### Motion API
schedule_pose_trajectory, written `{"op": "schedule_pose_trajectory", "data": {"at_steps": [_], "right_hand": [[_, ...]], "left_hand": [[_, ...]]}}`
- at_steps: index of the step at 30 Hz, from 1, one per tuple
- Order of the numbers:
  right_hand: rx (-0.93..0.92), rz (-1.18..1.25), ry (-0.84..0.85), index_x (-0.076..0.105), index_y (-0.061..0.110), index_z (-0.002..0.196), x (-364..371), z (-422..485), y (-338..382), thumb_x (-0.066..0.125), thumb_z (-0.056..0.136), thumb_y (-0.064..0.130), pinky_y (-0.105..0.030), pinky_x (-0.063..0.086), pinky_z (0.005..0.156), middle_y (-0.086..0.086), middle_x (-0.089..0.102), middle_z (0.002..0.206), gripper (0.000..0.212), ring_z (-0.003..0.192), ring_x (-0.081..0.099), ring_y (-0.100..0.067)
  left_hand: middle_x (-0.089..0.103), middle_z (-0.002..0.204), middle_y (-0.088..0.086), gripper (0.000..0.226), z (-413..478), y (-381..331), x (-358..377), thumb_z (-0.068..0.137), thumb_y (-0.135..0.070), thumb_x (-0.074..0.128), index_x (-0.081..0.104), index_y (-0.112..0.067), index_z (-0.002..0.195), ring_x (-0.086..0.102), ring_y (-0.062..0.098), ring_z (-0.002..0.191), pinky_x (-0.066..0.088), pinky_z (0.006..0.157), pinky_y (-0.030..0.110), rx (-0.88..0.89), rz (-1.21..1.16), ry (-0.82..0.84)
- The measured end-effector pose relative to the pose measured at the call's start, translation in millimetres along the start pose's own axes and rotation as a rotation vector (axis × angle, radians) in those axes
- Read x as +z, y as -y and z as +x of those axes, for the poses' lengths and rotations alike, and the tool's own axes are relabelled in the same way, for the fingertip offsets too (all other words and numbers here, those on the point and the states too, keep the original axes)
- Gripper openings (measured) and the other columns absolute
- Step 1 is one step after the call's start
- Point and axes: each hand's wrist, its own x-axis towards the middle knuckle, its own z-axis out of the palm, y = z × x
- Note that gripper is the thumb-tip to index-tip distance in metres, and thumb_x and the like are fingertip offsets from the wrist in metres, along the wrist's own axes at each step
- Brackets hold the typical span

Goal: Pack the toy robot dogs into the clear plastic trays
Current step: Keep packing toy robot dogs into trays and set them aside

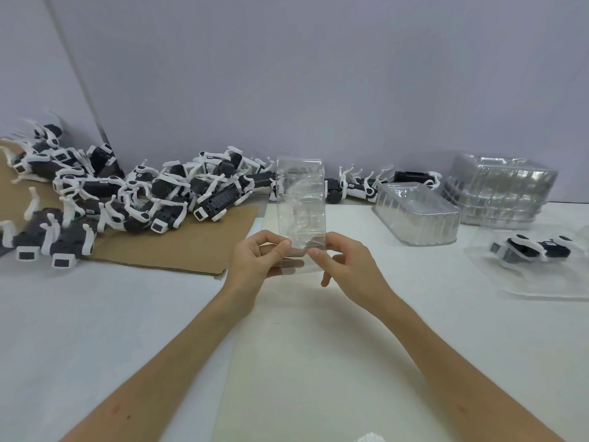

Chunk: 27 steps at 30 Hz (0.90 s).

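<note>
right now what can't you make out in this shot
Head view:
- held tray: moulded shape unclear, see-through; left hand and right hand cover its lower edge.
- dog pile: count unknown, dogs overlap, left edge cuts some.
- tray stack: number unclear, layers blur together.
- white thing: cut by bottom edge.

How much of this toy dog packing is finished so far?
Barely begun, it seems. Done: one packed dog lies in the far-right tray. In hand: the left hand and right hand pinch an empty clear tray, held upright. Left: a big pile of loose dogs on the cardboard, plus stacked empty trays.
</note>
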Motion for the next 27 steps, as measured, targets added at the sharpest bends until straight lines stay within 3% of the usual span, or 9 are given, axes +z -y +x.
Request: {"op": "schedule_pose_trajectory", "data": {"at_steps": [4,6,9,12,22,27], "right_hand": [[-0.003,-0.004,0.011,0.067,0.019,0.102,-0.7,0.0,-1.0,0.061,0.098,0.024,-0.018,0.046,0.061,0.012,0.068,0.097,0.010,0.056,0.063,-0.020],[-0.004,-0.003,0.013,0.067,0.018,0.103,-1.8,0.2,-0.5,0.061,0.098,0.024,-0.019,0.047,0.061,0.013,0.069,0.095,0.010,0.056,0.061,-0.017],[-0.010,-0.004,0.026,0.067,0.017,0.099,-1.4,0.0,-0.1,0.063,0.096,0.027,-0.024,0.050,0.063,0.009,0.070,0.097,0.012,0.055,0.059,-0.016],[-0.027,-0.009,0.017,0.068,0.022,0.095,1.5,-0.6,-0.5,0.069,0.092,0.027,-0.019,0.049,0.057,0.010,0.071,0.099,0.006,0.052,0.056,-0.014],[-0.046,-0.024,-0.006,0.069,0.021,0.094,3.4,-2.3,0.9,0.071,0.090,0.026,-0.022,0.051,0.053,0.012,0.072,0.097,0.006,0.049,0.055,-0.013],[-0.021,-0.001,-0.019,0.071,0.019,0.095,2.0,-1.6,3.1,0.072,0.090,0.025,-0.016,0.047,0.053,0.012,0.071,0.097,0.008,0.049,0.057,-0.013]], "left_hand": [[0.075,0.110,0.013,0.023,-0.4,-0.5,-0.4,0.103,-0.015,0.050,0.068,-0.011,0.116,0.072,0.029,0.102,0.057,0.082,0.028,-0.063,-0.013,0.210],[0.074,0.115,0.012,0.025,-2.0,0.5,1.8,0.103,-0.012,0.049,0.067,-0.009,0.120,0.070,0.028,0.108,0.056,0.086,0.028,-0.044,-0.024,0.258],[0.076,0.107,0.011,0.020,-3.2,0.1,3.0,0.098,-0.004,0.055,0.070,-0.008,0.112,0.073,0.026,0.103,0.058,0.084,0.028,-0.022,0.026,0.200],[0.077,0.096,0.010,0.018,-3.5,1.3,2.2,0.096,0.001,0.058,0.073,-0.009,0.100,0.075,0.023,0.093,0.058,0.076,0.026,-0.035,0.043,0.132],[0.077,0.082,0.009,0.017,-4.5,-0.6,4.7,0.090,0.004,0.066,0.075,-0.010,0.085,0.076,0.020,0.079,0.057,0.062,0.022,-0.045,0.040,0.051],[0.076,0.078,0.014,0.016,-3.8,-2.2,4.0,0.080,0.002,0.076,0.071,-0.010,0.070,0.076,0.027,0.074,0.057,0.060,0.023,-0.045,0.028,-0.051]]}}
